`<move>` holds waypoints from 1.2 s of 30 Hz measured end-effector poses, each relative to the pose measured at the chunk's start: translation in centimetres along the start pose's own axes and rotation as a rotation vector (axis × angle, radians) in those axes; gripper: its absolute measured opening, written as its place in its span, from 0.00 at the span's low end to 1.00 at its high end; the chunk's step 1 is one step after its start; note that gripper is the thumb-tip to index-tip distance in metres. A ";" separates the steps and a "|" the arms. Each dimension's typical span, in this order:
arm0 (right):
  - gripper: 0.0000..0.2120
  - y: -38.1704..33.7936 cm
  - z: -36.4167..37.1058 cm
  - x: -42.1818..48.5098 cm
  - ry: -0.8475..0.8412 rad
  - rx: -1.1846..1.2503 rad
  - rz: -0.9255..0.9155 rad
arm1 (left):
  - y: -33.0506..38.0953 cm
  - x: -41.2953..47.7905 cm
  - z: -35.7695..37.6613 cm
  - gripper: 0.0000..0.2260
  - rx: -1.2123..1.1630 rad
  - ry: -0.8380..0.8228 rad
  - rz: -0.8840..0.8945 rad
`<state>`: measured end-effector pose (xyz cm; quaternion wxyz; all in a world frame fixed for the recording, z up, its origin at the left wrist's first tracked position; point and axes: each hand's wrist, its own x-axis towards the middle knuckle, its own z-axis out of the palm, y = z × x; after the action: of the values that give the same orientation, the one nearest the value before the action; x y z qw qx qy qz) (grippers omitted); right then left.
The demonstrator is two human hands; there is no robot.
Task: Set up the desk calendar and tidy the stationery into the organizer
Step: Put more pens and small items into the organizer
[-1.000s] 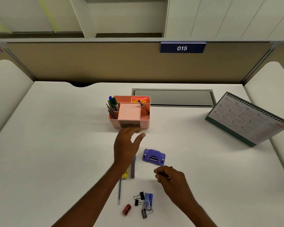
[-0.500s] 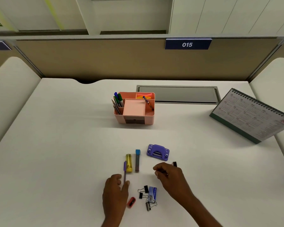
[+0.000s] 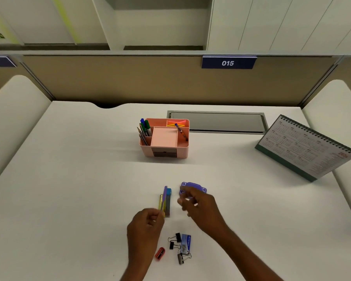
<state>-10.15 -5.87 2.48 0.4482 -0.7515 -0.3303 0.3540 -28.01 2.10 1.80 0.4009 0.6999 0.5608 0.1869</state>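
The pink organizer (image 3: pixel 182 153) stands at the middle of the desk with pens and pencils (image 3: pixel 145 128) in its left slot and one pen (image 3: pixel 180 131) in the right. The desk calendar (image 3: pixel 304 147) stands upright at the far right. My left hand (image 3: pixel 145 227) is closed around a purple pen (image 3: pixel 165 194), which points away from me over a yellow item (image 3: pixel 160 200) and a grey lead case (image 3: pixel 168 202). My right hand (image 3: pixel 200 206) is blurred, its curled fingers at the near edge of the purple hole punch (image 3: pixel 194 185).
Near the front edge lie a red sharpener (image 3: pixel 160 253), black binder clips (image 3: pixel 175 240) and a small blue box (image 3: pixel 185 244). A grey cable flap (image 3: pixel 217 122) is set into the desk behind the organizer. A partition with the sign 015 (image 3: pixel 228 62) closes the back.
My left hand came back from the organizer, took the purple pen off the desk and lifted it. My right hand moved forward to the hole punch.
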 end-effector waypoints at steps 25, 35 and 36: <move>0.06 -6.1 -6.8 22.5 0.384 -0.507 -0.229 | 12.1 17.0 6.9 0.20 0.349 -0.031 0.324; 0.06 -5.1 -6.3 24.9 0.326 -0.448 -0.183 | 11.9 17.8 7.3 0.19 0.434 -0.031 0.349; 0.07 -5.0 -6.4 25.0 0.319 -0.453 -0.179 | 11.8 17.9 7.3 0.19 0.429 -0.032 0.348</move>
<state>7.50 13.57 3.36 0.3448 -0.8464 -0.3913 0.1078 -9.93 15.67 3.14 0.2141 0.8575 0.4525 0.1188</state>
